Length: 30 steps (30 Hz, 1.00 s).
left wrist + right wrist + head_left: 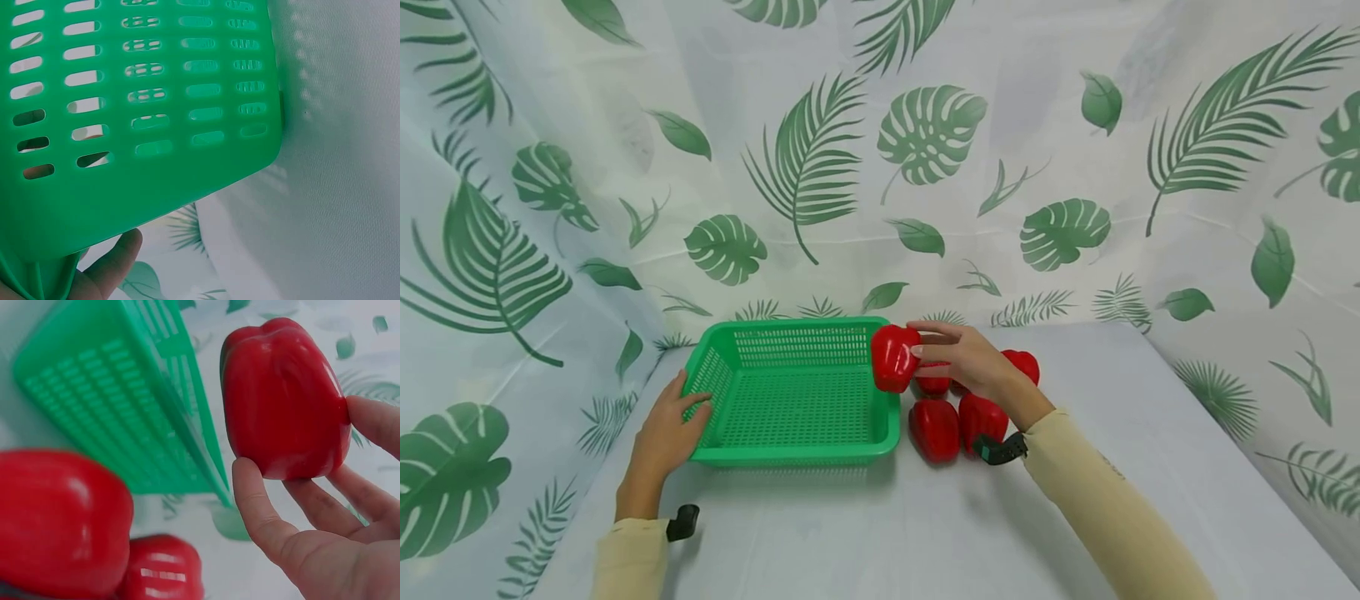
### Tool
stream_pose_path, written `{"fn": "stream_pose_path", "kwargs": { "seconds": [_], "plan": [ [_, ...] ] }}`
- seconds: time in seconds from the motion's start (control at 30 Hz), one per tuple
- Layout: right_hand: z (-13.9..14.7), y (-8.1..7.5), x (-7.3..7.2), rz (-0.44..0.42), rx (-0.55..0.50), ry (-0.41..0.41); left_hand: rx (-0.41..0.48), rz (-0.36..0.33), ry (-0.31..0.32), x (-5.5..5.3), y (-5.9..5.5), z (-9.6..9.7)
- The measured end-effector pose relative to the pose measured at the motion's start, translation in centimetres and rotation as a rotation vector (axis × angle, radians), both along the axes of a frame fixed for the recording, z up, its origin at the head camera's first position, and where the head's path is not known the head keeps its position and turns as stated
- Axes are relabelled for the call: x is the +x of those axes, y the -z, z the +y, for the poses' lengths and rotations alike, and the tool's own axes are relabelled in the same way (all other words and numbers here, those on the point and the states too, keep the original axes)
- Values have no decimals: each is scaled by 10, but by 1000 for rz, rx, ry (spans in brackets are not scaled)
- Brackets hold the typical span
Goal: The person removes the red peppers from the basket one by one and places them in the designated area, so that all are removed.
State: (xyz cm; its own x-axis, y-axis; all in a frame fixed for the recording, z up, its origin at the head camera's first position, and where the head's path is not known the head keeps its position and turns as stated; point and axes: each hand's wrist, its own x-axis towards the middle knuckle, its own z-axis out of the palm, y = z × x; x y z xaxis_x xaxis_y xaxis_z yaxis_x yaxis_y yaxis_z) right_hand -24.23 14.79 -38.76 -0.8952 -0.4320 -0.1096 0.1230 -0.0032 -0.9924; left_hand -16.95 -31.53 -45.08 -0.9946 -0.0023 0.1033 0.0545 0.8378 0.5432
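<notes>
A glossy red bell pepper (895, 358) is up at the right rim of the green plastic basket (797, 454). My right hand (966, 358) holds this pepper by its lower end between thumb and fingertips, as the right wrist view shows, with the pepper (284, 400) apart from the basket wall (81, 375). At the basket's left end, my left hand (666, 429) grips the rim, thumb over the inner side. One finger (119, 259) shows beside the rim in the left wrist view; the others are mostly hidden. Inside, the basket's slotted floor shows bare.
Several more red bell peppers (935, 431) lie in a group right of the basket, partly under my right hand and wrist. The white tabletop (820, 533) extends in front and to the right. Leaf-printed sheeting (850, 275) rises behind and at both sides.
</notes>
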Motion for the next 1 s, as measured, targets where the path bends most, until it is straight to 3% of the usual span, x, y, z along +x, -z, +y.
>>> {"fn": "stream_pose_path", "kwargs": {
  "seconds": [0.47, 1.0],
  "plan": [
    [51, 5, 6, 13, 40, 75, -15, -8, 3, 1, -1, 1],
    [100, 11, 25, 84, 89, 135, -14, -1, 6, 2, -2, 1]
  ]
}}
